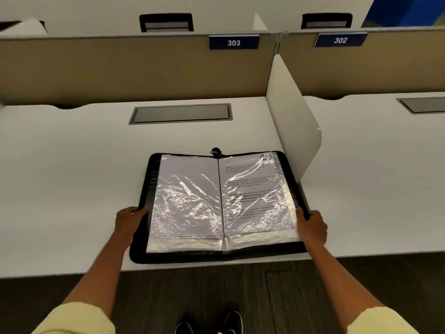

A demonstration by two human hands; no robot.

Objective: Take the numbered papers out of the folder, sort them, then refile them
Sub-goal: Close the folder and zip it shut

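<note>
A black zip folder [144, 189] lies open on the white desk [72, 177] near its front edge. Shiny plastic sleeves fill it. The left sleeve [187, 201] shows a blank white sheet. The right sleeve holds a printed paper [252, 189] with a handwritten number in its top right corner. My left hand [128, 221] grips the folder's left edge, thumb on top. My right hand [313, 227] grips the right edge, thumb on the sleeves.
A white divider panel [293, 121] stands just right of the folder. A grey cable hatch [180, 114] is set into the desk behind it. A beige partition [120, 68] with sign 303 closes the back. The desk's front edge runs under the folder.
</note>
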